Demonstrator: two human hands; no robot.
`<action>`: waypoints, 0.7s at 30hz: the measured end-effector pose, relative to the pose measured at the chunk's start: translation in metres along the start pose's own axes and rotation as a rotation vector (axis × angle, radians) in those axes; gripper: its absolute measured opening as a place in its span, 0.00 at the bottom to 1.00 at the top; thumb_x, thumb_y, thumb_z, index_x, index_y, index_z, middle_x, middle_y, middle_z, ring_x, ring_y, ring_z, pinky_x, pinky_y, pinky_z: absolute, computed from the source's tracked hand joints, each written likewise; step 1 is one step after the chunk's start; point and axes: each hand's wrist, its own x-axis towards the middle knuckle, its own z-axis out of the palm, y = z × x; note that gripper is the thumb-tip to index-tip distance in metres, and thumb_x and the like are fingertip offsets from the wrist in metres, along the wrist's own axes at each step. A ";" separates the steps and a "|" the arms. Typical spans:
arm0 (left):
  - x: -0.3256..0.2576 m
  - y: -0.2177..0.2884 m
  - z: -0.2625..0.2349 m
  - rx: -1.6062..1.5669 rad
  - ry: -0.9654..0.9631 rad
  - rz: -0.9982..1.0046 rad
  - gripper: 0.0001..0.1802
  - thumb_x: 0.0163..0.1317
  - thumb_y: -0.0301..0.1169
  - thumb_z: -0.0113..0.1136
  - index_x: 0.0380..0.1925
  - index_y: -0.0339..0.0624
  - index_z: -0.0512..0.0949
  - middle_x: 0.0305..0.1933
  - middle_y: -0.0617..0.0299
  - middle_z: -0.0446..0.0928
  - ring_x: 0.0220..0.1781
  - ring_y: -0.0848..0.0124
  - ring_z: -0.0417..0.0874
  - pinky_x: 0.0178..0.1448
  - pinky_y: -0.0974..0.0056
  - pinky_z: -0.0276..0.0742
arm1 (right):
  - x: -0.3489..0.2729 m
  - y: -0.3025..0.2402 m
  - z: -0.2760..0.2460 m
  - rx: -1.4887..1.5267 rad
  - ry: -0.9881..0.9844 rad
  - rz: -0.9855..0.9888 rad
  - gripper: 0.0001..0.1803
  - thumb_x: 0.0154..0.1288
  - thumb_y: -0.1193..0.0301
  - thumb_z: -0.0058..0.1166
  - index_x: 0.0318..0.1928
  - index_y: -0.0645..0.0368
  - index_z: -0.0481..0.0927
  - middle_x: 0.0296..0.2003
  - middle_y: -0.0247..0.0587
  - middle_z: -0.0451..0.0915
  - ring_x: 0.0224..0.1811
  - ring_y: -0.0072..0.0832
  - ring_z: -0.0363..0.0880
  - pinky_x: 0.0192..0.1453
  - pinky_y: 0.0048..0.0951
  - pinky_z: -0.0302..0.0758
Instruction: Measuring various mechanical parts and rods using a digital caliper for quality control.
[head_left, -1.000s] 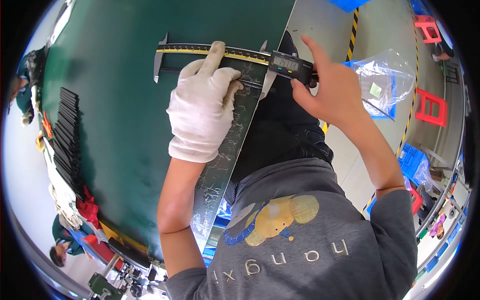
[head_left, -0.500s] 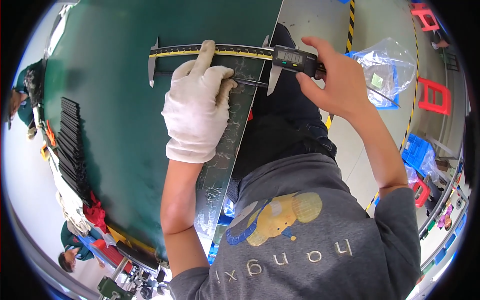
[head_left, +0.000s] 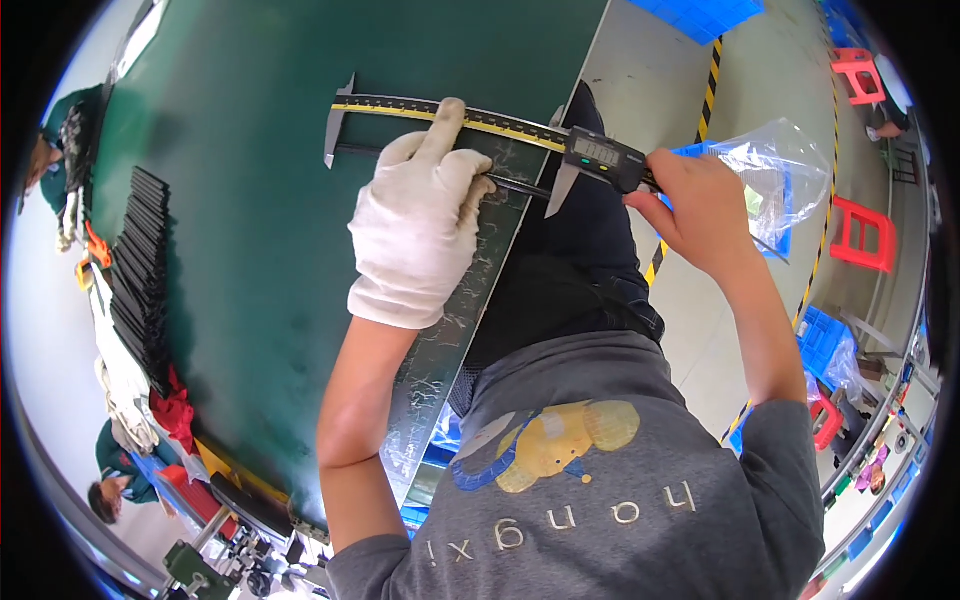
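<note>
My left hand [head_left: 415, 225], in a white glove, holds a thin black rod [head_left: 522, 187] between thumb and fingers over the table edge. Its index finger stretches across the beam of a digital caliper [head_left: 605, 158], which lies nearly parallel to the rod. The caliper's long jaws stand at either end of the rod; whether both touch it is hard to tell. My bare right hand [head_left: 705, 210] grips the caliper's right end beside the display, with thumb and fingers closed. The gloved fingers hide the middle of the rod.
A stack of black rods [head_left: 140, 270] lies along the far left of the green table [head_left: 260, 250]. On the right are a blue crate with clear plastic [head_left: 775, 170] and red stools [head_left: 862, 235]. Two people in dark green sit across the table.
The caliper appears tilted a little more, its right end lower. My right hand has shifted to the caliper's right end, its raised index finger now folded in. The whole view has shifted slightly.
</note>
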 end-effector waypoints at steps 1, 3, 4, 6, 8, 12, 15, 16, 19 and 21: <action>0.001 -0.001 0.001 -0.007 0.014 0.017 0.10 0.44 0.26 0.66 0.28 0.48 0.76 0.53 0.55 0.76 0.43 0.59 0.79 0.37 0.61 0.79 | 0.001 0.002 0.000 -0.045 -0.010 -0.035 0.19 0.55 0.54 0.58 0.28 0.55 0.70 0.18 0.37 0.73 0.23 0.40 0.73 0.28 0.34 0.68; 0.003 0.000 0.000 -0.015 0.011 0.020 0.10 0.44 0.26 0.66 0.28 0.48 0.76 0.52 0.55 0.76 0.43 0.59 0.79 0.37 0.61 0.79 | 0.000 0.004 0.000 -0.102 -0.020 -0.056 0.21 0.54 0.51 0.57 0.27 0.55 0.69 0.18 0.37 0.73 0.23 0.39 0.73 0.28 0.34 0.68; 0.003 0.000 0.000 -0.006 0.007 0.012 0.10 0.44 0.26 0.66 0.27 0.48 0.76 0.52 0.55 0.76 0.43 0.59 0.79 0.37 0.61 0.79 | 0.000 0.004 0.003 -0.097 -0.021 -0.043 0.22 0.52 0.49 0.57 0.27 0.55 0.69 0.18 0.36 0.72 0.23 0.40 0.72 0.29 0.35 0.67; 0.003 -0.001 -0.001 -0.020 0.005 0.012 0.10 0.44 0.25 0.65 0.28 0.48 0.76 0.52 0.55 0.76 0.43 0.58 0.79 0.37 0.61 0.79 | 0.001 0.007 0.005 -0.099 -0.017 -0.023 0.24 0.49 0.47 0.56 0.27 0.55 0.69 0.18 0.36 0.71 0.24 0.40 0.72 0.30 0.35 0.67; 0.001 -0.003 -0.004 -0.008 0.000 0.005 0.11 0.44 0.25 0.65 0.29 0.48 0.76 0.52 0.55 0.76 0.43 0.58 0.79 0.38 0.61 0.79 | 0.005 0.008 0.008 -0.024 -0.052 -0.048 0.22 0.51 0.49 0.58 0.27 0.55 0.69 0.19 0.38 0.71 0.25 0.41 0.71 0.29 0.36 0.66; 0.001 0.004 -0.005 -0.029 -0.042 -0.017 0.13 0.44 0.22 0.64 0.32 0.45 0.76 0.54 0.52 0.74 0.45 0.54 0.77 0.46 0.59 0.75 | 0.009 0.001 -0.009 0.035 -0.116 -0.079 0.19 0.55 0.55 0.58 0.29 0.56 0.70 0.21 0.41 0.74 0.26 0.44 0.72 0.30 0.39 0.67; -0.002 0.003 0.001 -0.047 -0.037 -0.023 0.13 0.44 0.24 0.64 0.32 0.46 0.74 0.55 0.53 0.74 0.47 0.55 0.77 0.44 0.59 0.77 | 0.003 0.006 -0.011 0.089 -0.108 -0.102 0.16 0.54 0.60 0.58 0.33 0.57 0.71 0.22 0.43 0.74 0.27 0.46 0.71 0.30 0.40 0.66; -0.003 0.004 0.002 -0.061 -0.040 -0.029 0.13 0.44 0.24 0.64 0.32 0.46 0.74 0.55 0.53 0.73 0.47 0.55 0.77 0.43 0.59 0.77 | 0.000 0.007 -0.011 0.061 -0.112 -0.078 0.15 0.54 0.60 0.58 0.34 0.58 0.72 0.22 0.43 0.74 0.27 0.45 0.71 0.29 0.40 0.66; -0.005 0.005 0.000 -0.026 -0.080 -0.054 0.13 0.44 0.24 0.64 0.32 0.46 0.74 0.55 0.53 0.73 0.47 0.56 0.77 0.41 0.60 0.78 | 0.000 0.008 -0.009 0.025 -0.110 -0.071 0.15 0.55 0.62 0.58 0.35 0.58 0.72 0.22 0.44 0.74 0.26 0.45 0.71 0.29 0.40 0.65; -0.004 0.006 0.001 -0.006 -0.086 -0.066 0.13 0.44 0.24 0.64 0.32 0.46 0.74 0.56 0.53 0.73 0.47 0.56 0.77 0.41 0.60 0.78 | 0.001 0.010 -0.008 0.007 -0.106 -0.070 0.15 0.55 0.62 0.58 0.36 0.58 0.73 0.21 0.44 0.74 0.26 0.44 0.71 0.29 0.39 0.65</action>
